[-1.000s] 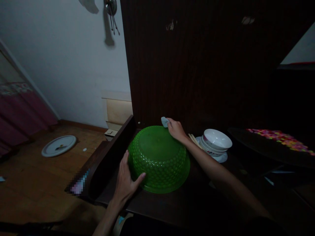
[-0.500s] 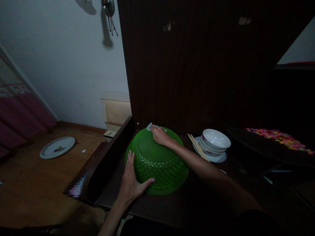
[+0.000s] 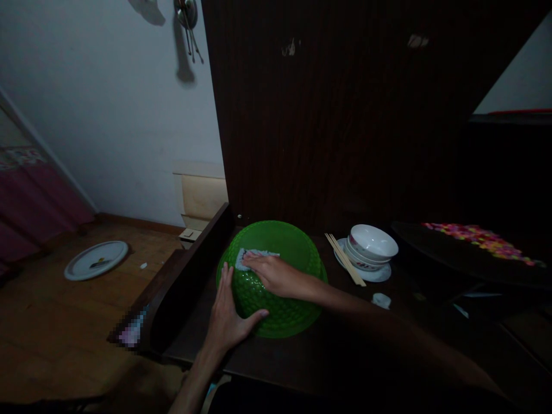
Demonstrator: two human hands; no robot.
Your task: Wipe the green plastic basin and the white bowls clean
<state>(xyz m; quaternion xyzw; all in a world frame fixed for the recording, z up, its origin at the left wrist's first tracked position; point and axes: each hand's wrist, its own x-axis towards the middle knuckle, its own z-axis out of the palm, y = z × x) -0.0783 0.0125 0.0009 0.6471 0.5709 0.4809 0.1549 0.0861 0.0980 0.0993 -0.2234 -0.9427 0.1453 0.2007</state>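
Observation:
A green plastic basin (image 3: 293, 247) lies upside down on a dark wooden table (image 3: 328, 351). My left hand (image 3: 228, 316) rests flat against its near left side, fingers spread. My right hand (image 3: 273, 275) presses a small pale cloth (image 3: 248, 257) onto the upper left part of the basin's bottom; the cloth sticks out beyond my fingertips.
Stacked white bowls (image 3: 371, 247) on a small plate stand right of the basin, with wooden chopsticks (image 3: 345, 266) beside them. A small white object (image 3: 382, 299) lies nearer. A dark cabinet (image 3: 336, 115) rises behind. A white plate (image 3: 95, 260) lies on the wooden floor at left.
My right hand has slid the cloth from the basin's far edge across its bottom toward the near left. My left hand has stayed on the basin's side.

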